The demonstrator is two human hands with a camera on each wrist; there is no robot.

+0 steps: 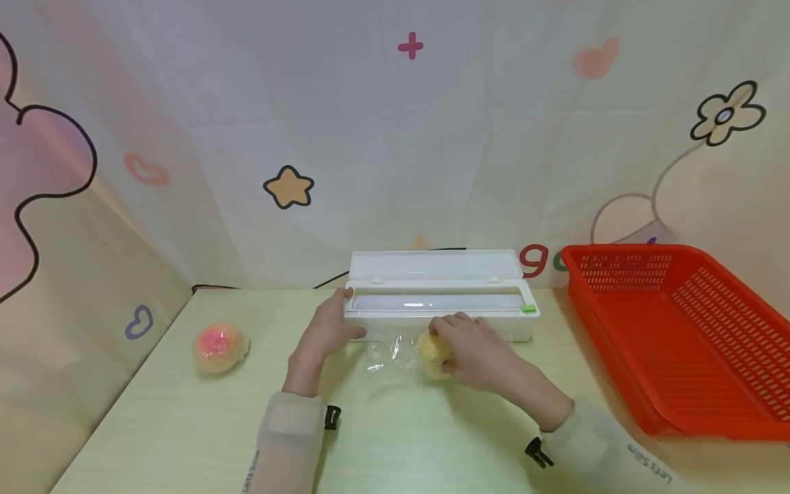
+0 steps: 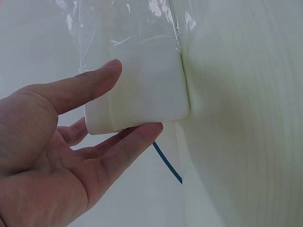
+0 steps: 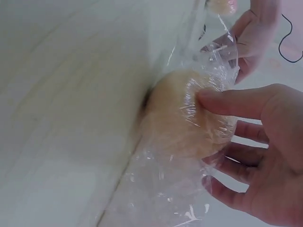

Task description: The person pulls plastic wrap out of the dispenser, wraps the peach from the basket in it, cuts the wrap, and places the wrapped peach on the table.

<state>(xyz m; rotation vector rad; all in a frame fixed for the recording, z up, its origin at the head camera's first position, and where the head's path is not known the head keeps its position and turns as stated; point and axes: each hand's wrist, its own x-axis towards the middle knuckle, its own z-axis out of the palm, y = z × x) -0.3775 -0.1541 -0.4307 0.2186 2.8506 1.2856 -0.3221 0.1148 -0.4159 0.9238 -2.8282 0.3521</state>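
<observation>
A white cling film dispenser [image 1: 441, 328] lies with its lid raised, a film roll inside. My left hand [image 1: 329, 328] grips its left end; in the left wrist view the thumb lies on one face and the fingers curl round the end. Just in front of the dispenser, my right hand [image 1: 474, 351] holds a pale yellow, round, bun-like thing [image 1: 433, 355]. Clear film [image 3: 156, 189] covers that round thing in the right wrist view, with the thumb pressing on top and fingers at its side. Loose film [image 1: 393, 353] spreads between the two hands.
At the left of the table [image 1: 364, 439] sits another round thing with a pink top [image 1: 220, 348], shiny as if film-wrapped. A red plastic basket [image 1: 607, 357] stands on the right. A green slider [image 1: 528, 309] marks the dispenser's right end. A patterned cloth [image 1: 395, 137] hangs behind.
</observation>
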